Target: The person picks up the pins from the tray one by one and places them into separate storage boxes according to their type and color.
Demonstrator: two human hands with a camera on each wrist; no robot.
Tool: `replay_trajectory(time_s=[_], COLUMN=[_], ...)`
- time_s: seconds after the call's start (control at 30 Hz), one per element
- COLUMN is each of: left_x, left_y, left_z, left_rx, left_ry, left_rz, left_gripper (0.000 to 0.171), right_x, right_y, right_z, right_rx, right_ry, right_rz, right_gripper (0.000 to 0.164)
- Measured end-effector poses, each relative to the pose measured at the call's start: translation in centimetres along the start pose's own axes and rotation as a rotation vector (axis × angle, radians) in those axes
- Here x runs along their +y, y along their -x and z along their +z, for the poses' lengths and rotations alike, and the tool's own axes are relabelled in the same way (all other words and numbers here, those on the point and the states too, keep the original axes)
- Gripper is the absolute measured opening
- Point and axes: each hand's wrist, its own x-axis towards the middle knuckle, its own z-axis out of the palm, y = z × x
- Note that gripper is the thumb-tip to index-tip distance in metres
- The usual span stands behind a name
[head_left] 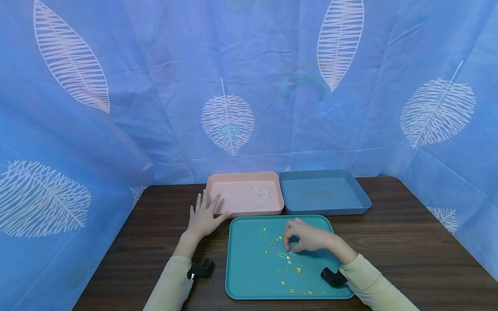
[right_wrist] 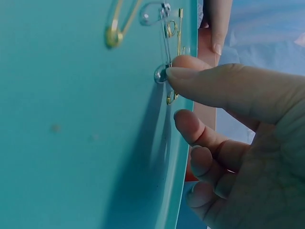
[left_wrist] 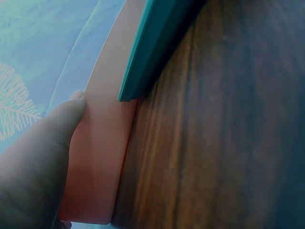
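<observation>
A thin silver safety pin (right_wrist: 166, 45) is at the middle of the green tray (head_left: 249, 276). The right hand (head_left: 309, 237) pinches one end of it between thumb and first finger, and its other fingers are bent. I can't tell if the pin touches the tray. A big gold safety pin (head_left: 283, 255) lies near it, with little gold pins (head_left: 299, 271) dotted all around.

The left hand (head_left: 204, 218) has its fingers spread out straight at the left end of the pink tray (head_left: 229, 194), with the thumb on the tray's near side. Three silver pins (head_left: 259, 206) lie in there. A blue tray (head_left: 324, 192) sits just right of the pink one. Everything is on a dark brown table (head_left: 408, 237). Behind hangs a blue cloth (head_left: 268, 121) with big white leaves.
</observation>
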Motion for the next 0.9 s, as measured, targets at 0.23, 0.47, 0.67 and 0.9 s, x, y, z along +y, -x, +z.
replay_trajectory(time_s=[0.23, 0.47, 0.67, 0.9], left_x=[-0.08, -0.03, 0.14, 0.09], left_y=[0.05, -0.01, 0.02, -0.06], left_z=[0.04, 0.0, -0.18, -0.11], left_rx=[0.0, 0.001, -0.004, -0.004], left_ry=[0.004, -0.003, 0.003, 0.002], left_rz=[0.0, -0.004, -0.009, -0.007], left_gripper=[0.082, 0.082, 0.082, 0.082], right_x=[0.0, 0.0, -0.09, 0.02], right_y=[0.1, 0.13, 0.16, 0.22], right_z=[0.12, 0.08, -0.01, -0.17], right_rx=[0.001, -0.002, -0.001, 0.028], right_ry=[0.02, 0.021, 0.045, 0.068], right_rz=[0.009, 0.03, 0.033, 0.017], right_gripper=[0.018, 0.019, 0.022, 0.023])
